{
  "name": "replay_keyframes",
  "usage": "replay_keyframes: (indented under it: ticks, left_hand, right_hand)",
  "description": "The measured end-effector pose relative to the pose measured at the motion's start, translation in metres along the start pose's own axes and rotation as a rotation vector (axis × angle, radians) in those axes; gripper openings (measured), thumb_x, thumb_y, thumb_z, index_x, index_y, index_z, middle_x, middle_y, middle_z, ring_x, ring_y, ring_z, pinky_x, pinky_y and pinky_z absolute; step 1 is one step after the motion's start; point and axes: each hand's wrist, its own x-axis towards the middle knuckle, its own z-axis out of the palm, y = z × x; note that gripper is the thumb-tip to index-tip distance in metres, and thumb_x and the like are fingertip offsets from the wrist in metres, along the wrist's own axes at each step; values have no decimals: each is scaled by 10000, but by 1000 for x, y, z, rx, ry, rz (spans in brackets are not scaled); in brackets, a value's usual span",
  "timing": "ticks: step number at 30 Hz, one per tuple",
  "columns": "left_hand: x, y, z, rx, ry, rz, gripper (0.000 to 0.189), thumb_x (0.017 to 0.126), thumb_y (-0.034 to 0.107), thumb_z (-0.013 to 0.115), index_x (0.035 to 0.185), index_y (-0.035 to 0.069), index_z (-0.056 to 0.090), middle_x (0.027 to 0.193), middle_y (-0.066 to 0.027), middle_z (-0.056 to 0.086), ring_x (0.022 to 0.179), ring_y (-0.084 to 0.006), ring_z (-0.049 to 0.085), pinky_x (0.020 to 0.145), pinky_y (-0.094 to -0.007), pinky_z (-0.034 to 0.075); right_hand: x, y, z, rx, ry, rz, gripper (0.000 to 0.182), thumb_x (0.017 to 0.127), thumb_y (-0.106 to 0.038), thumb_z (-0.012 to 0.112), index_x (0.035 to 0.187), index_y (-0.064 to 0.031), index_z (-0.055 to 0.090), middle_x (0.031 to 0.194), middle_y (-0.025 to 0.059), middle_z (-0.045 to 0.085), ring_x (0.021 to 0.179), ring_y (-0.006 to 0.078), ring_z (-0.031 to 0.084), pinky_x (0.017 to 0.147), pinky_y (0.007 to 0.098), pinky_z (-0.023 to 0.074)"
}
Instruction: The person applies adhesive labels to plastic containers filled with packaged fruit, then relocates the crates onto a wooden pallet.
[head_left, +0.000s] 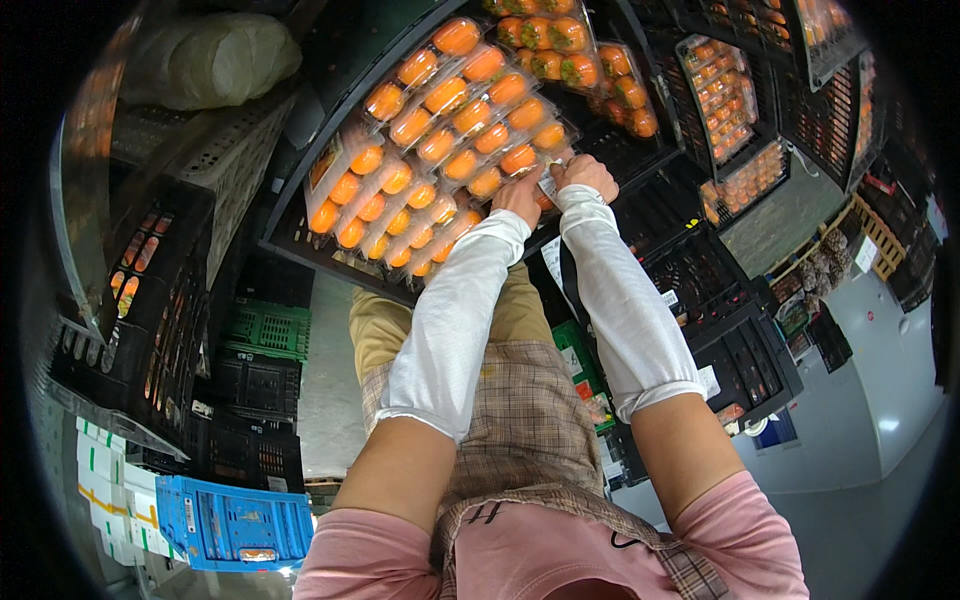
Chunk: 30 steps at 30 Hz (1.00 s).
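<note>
Clear plastic packs of orange persimmons (450, 120) fill much of a black plastic crate (330, 259) in front of me. At the crate's near right side, a persimmon pack (544, 196) with a white printed label shows between my hands. My left hand (517, 201) grips this pack on its left, close against the stacked packs. My right hand (589, 180) is curled at its right side by the label, its fingertips partly hidden. White sleeve covers (465, 315) reach from my wrists to near my elbows.
More persimmon packs (562, 49) lie leaf-side up at the crate's far end. Black crates (720, 360) stand stacked on the right, others (247, 382) on the left with a green crate (266, 330). A blue crate (240, 525) and white boxes (112, 487) are lower left.
</note>
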Motion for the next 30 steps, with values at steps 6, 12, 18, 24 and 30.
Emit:
replay_keyframes:
  ticks: [6, 12, 18, 24, 30]
  left_hand:
    - [1, -3, 1, 17, -11, 25, 720, 746, -72, 484, 1442, 109, 454, 1150, -307, 612, 1092, -449, 577, 972, -466, 462]
    - [-1, 3, -4, 10, -58, -10, 724, 741, -73, 497, 1434, 133, 468, 1176, -295, 609, 1104, -449, 570, 981, -476, 455]
    - [-4, 2, -3, 47, -63, 60, 692, 763, -50, 525, 1412, 190, 503, 1185, -271, 615, 1105, -433, 575, 979, -469, 457]
    - [-3, 2, -2, 1, -87, 52, 654, 795, -42, 512, 1405, 193, 514, 1233, -253, 597, 1132, -411, 567, 993, -448, 453]
    - [-16, 13, -4, 100, -91, -36, 684, 819, -21, 501, 1460, 209, 441, 1305, -254, 541, 1204, -414, 517, 1038, -443, 418]
  right_hand:
    - [-2, -3, -3, -16, -19, 13, 455, 776, -497, 736, 1046, -131, 738, 1056, 117, 727, 1009, 292, 692, 855, 416, 533]
    - [-1, -4, -1, -6, -45, 31, 423, 776, -463, 709, 1058, -147, 732, 1066, 86, 728, 1012, 272, 691, 902, 432, 469]
    - [0, -6, -2, -7, -41, 24, 436, 762, -469, 724, 1061, -152, 732, 1089, 88, 723, 1035, 277, 686, 885, 424, 503]
    - [-11, 45, -22, 63, -258, -2, 609, 688, -581, 784, 1112, -147, 728, 1095, 124, 713, 1019, 291, 685, 863, 400, 545]
    - [-77, 193, 11, 430, -539, -218, 347, 758, -376, 827, 938, -89, 752, 850, 97, 724, 784, 212, 696, 759, 334, 528]
